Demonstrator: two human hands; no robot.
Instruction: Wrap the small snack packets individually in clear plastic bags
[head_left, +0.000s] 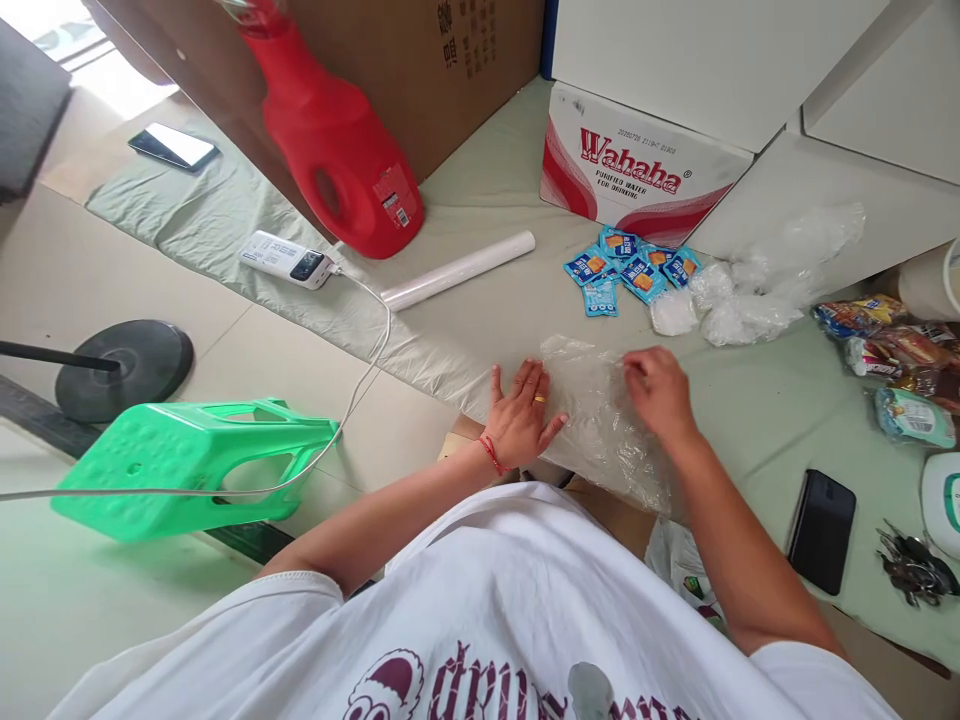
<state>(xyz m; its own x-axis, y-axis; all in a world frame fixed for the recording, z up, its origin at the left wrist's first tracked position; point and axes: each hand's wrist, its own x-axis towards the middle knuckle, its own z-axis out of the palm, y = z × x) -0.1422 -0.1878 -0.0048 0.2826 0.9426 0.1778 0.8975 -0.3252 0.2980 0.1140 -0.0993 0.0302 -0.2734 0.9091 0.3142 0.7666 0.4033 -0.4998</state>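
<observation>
A thin, wrinkled sheet of clear plastic film (600, 420) lies on the cloth-covered table and hangs over its front edge; whether it is a bag or a flat sheet I cannot tell. My left hand (521, 415) rests palm down at the film's left side, fingers stretched out. With fingertips pinched together, my right hand (661, 392) grips the film's upper right edge. Beyond the film is a small pile of blue snack packets (637, 270). Crumpled clear plastic (754, 310) lies to their right, and a white roll (461, 270) to their left.
A red jug (345, 150) and a Wahaha carton (637, 165) stand at the back. A white power bank (289, 260) with a cable lies left. At right are a black phone (823, 530), keys (915, 565) and packaged snacks (915, 350). A green stool (187, 465) is on the floor.
</observation>
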